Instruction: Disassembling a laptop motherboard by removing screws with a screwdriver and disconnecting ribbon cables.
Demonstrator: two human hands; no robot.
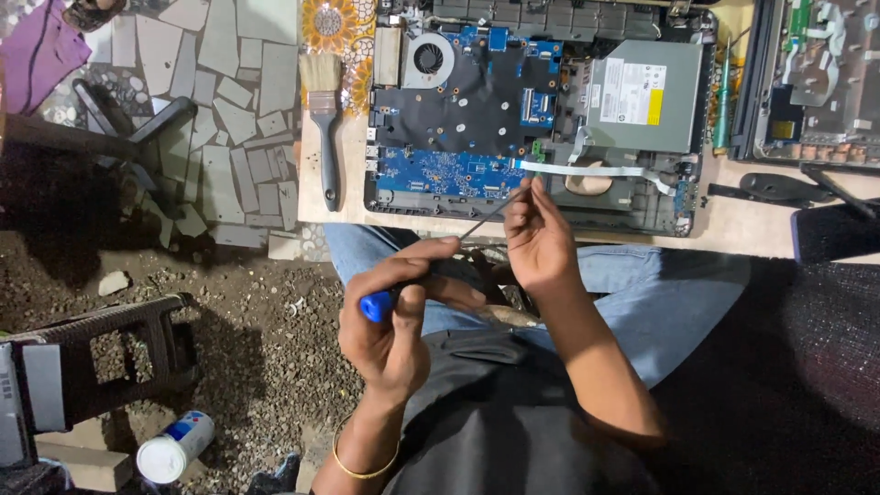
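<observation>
I see the screwdriver [431,261] running aslant from lower left to upper right, above the lap and just off the near edge of the table [752,225]. Its blue handle shows only as a small stub poking out of the left hand [390,316]; the rest of the grip is buried in that fist, whose fingers are curled tight around it with the forefinger laid along the top. The thin shaft is plain in the middle, but its tip disappears behind the right hand [536,238], so I cannot tell what it touches. The right fingers are pressed together in a pinch about the shaft's far end, right at the near rim of the opened laptop [541,110]. Whether they also hold a screw is too small for me to make out. Just beyond them a white ribbon cable [596,170] crosses the board. A paintbrush [323,110] lies left of the laptop on the table. A second opened machine [816,82] is cut off at the right edge, and a spray can [174,446] lies on the ground at lower left.
</observation>
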